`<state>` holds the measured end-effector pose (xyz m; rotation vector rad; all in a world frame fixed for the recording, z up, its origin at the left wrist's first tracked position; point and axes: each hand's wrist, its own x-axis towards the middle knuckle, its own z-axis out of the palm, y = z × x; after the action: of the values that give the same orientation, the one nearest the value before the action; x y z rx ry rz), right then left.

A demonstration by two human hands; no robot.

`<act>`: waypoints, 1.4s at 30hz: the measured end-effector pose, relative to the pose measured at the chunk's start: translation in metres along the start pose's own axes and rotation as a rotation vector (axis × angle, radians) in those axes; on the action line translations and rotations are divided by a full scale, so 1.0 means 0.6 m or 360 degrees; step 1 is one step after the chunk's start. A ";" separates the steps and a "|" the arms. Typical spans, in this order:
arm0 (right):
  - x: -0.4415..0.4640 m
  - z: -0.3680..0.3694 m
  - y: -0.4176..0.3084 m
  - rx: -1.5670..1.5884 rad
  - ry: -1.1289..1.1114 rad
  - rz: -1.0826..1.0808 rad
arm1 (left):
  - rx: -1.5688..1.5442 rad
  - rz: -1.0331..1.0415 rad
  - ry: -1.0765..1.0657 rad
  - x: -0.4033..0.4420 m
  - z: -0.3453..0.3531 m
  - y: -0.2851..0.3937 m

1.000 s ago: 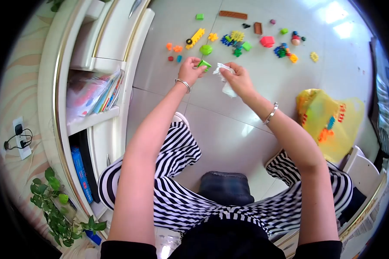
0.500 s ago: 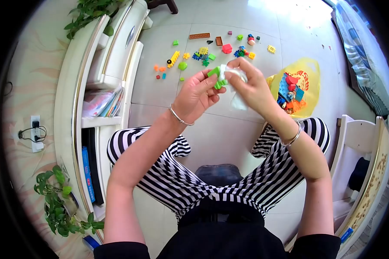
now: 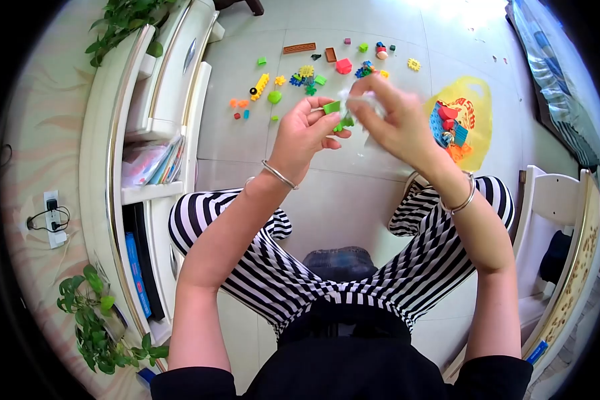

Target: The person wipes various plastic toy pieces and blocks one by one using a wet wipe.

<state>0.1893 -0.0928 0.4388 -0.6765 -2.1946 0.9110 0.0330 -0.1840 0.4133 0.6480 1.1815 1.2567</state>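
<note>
Between the thumb and fingers of my left hand [image 3: 303, 132] is a bright green toy block [image 3: 332, 108]. My right hand [image 3: 400, 127], smeared by motion, pinches a crumpled white tissue or cloth [image 3: 345, 100] against the block's right side. Part of the white piece is hidden behind my right fingers. Beyond my hands, loose toy pieces lie on the tiled floor, among them a yellow toy vehicle [image 3: 260, 87], a red block [image 3: 343, 66] and a long brown plate [image 3: 299, 48].
A yellow plastic bag [image 3: 475, 87] with several toy pieces in it lies on the right. On the left stands a white cabinet [image 3: 150, 193] with books; a white chair [image 3: 555, 195] is at the right. My striped legs are spread on either side of a low dark seat [image 3: 340, 263].
My right hand has shifted and now blurs with motion, the white piece bunched more tightly in it. My left hand still grips the green block. The view has tilted slightly.
</note>
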 end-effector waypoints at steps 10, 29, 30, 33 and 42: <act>0.002 0.026 0.019 0.0366 0.0052 0.0248 | -0.0388 0.0021 -0.0260 0.008 -0.012 0.008; -0.019 0.026 0.004 0.0013 -0.0285 -0.0062 | -0.0645 0.0038 -0.0137 0.015 -0.024 -0.011; -0.018 0.027 0.005 0.0058 -0.0275 -0.0008 | -0.0643 0.0040 -0.0135 0.014 -0.024 -0.006; 0.004 0.027 0.010 0.0167 -0.0063 0.0034 | -0.0617 0.0051 -0.0268 0.008 -0.020 0.001; 0.005 0.011 0.003 0.0469 0.0131 -0.0007 | 0.0011 0.0227 -0.0027 0.023 -0.031 -0.002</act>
<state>0.1828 -0.0924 0.4354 -0.5560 -1.9367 1.1543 0.0151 -0.1756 0.4017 0.7573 1.1421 1.3641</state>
